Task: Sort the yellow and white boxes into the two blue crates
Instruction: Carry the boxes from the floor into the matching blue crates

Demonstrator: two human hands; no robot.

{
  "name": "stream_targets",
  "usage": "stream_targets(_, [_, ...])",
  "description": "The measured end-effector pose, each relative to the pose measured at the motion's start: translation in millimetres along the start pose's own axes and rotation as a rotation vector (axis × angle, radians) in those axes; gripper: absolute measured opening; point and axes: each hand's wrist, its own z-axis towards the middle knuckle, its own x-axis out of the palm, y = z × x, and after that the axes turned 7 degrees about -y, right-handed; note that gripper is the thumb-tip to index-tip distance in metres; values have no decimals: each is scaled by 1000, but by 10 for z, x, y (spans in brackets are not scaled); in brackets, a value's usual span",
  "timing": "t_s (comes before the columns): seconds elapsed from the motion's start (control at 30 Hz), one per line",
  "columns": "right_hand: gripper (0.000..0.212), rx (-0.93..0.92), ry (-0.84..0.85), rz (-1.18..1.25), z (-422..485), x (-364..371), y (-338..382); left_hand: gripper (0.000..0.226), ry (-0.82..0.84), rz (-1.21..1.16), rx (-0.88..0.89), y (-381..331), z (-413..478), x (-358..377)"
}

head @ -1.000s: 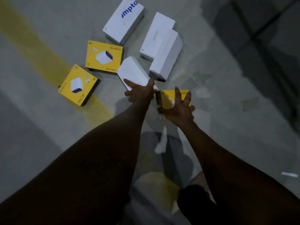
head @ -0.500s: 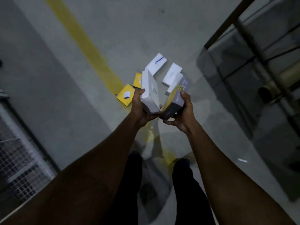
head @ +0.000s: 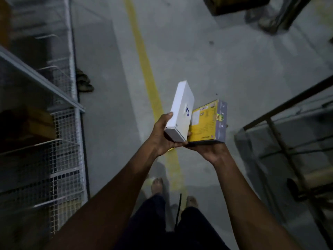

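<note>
White box sits in your left hand, held up in the air in front of you, its long side tilted up and away, your thumb along its left edge and your fingers curled under its near end. Just beside it on the right, touching it, is the yellow box, lying nearly flat with its printed yellow face up and a grey side panel turned to the right. Your right hand cups this one from below, palm up, fingers wrapped under it and mostly hidden. Both forearms reach forward from the bottom of the view. Below the boxes lies the grey concrete floor, crossed by a painted yellow line running under your hands. A wire mesh rack stands at your left, a dark metal frame at your right
</note>
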Motion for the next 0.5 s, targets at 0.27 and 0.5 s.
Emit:
stream_targets(0.27, [62,-44,-13,-413,-39,881,113,98,-207,-145,214,-106,-756,-3])
stream_targets(0.5, [70,-167,32,-609,-189,1226,-17,124,-333,-358,466,101,-1317,-159])
